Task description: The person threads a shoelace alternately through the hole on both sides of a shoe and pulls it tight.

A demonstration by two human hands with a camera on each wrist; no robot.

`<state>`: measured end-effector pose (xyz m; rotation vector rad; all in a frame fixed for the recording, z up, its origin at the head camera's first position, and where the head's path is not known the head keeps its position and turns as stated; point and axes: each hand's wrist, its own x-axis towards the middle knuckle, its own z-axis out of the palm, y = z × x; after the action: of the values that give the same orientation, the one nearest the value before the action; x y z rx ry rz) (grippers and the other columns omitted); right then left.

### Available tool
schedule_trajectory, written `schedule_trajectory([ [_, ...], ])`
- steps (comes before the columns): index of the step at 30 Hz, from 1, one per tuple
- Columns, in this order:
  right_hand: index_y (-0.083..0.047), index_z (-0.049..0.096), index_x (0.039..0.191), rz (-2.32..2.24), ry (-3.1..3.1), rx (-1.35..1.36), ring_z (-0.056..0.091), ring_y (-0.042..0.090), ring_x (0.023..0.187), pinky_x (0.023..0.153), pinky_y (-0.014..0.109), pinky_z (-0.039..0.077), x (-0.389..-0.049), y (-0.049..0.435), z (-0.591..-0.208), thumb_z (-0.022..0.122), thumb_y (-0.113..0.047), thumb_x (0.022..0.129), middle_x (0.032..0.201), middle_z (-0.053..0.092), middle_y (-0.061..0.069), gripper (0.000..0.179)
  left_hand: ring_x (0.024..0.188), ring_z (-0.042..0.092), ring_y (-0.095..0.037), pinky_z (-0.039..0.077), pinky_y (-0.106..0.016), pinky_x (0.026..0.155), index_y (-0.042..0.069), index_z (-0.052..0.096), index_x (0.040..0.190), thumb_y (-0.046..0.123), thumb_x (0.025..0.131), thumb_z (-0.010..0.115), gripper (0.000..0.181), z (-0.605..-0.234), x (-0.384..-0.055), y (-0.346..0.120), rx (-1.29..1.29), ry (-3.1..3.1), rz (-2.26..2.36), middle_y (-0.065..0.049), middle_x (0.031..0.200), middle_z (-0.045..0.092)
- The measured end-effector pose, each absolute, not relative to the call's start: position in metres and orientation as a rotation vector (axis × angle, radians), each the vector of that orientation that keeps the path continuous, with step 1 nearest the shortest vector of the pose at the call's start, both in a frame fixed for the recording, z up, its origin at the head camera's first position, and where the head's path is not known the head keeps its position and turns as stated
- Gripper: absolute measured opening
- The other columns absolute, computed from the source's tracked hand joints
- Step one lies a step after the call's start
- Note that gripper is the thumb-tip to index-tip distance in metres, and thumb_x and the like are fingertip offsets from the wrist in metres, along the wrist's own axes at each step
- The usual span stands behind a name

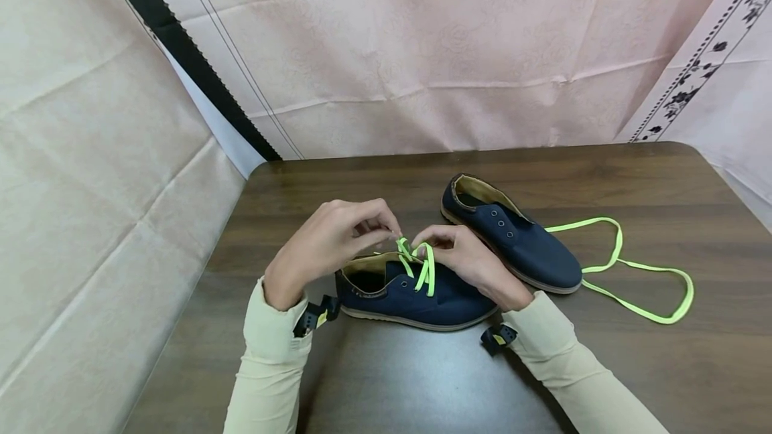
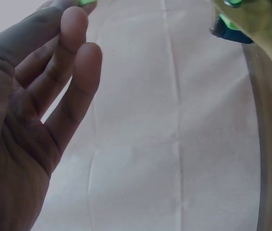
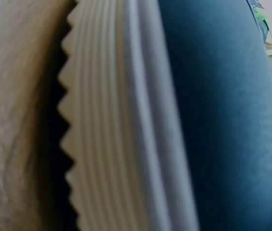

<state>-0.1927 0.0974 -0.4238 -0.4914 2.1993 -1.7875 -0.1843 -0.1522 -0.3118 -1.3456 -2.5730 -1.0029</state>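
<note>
A navy blue shoe (image 1: 392,301) with a tan lining lies sideways on the table, toe to the right. Bright green shoelace (image 1: 431,276) rises from its eyelets in loops and loose ends. My left hand (image 1: 338,241) pinches part of this lace between thumb and fingers above the shoe opening; a bit of green shows at its fingertips in the left wrist view. On the other side, my right hand (image 1: 469,258) pinches the lace over the shoe's tongue area. In the right wrist view the shoe's sole edge (image 3: 107,115) and blue side fill most of the picture.
A second navy shoe (image 1: 537,253) stands behind and to the right, its visible eyelets bare. Another green lace (image 1: 618,246) curves over the wooden table (image 1: 301,189) beside its toe. Pale cloth (image 1: 422,52) hangs behind the table's far edge.
</note>
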Motion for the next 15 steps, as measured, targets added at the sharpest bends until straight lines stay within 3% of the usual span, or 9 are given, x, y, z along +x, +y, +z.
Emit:
schedule_trajectory([
  [6, -0.003, 0.076, 0.114, -1.794, 2.114, -0.505, 0.066, 0.021, 0.093, 0.08, 0.028, 0.053, -0.194, 0.1, -0.423, 0.072, -0.011, 0.102, 0.108, 0.074, 0.008, 0.016, 0.08, 0.07, -0.005, 0.059, -0.028, 0.072, 0.015, 0.073, 0.103, 0.001, 0.095, 0.077, 0.017, -0.307, -0.182, -0.157, -1.343, -2.564, -1.019, 0.005, 0.097, 0.077],
  [15, 0.001, 0.073, 0.115, -1.738, 2.103, -0.475, 0.053, 0.019, 0.076, 0.067, 0.028, 0.044, -0.198, 0.108, -0.421, 0.072, -0.015, 0.102, 0.099, 0.07, 0.005, 0.021, 0.075, 0.066, 0.0, 0.058, -0.028, 0.069, 0.015, 0.074, 0.103, 0.0, 0.094, 0.078, 0.018, -0.303, -0.18, -0.161, -1.335, -2.534, -1.05, 0.007, 0.096, 0.077],
])
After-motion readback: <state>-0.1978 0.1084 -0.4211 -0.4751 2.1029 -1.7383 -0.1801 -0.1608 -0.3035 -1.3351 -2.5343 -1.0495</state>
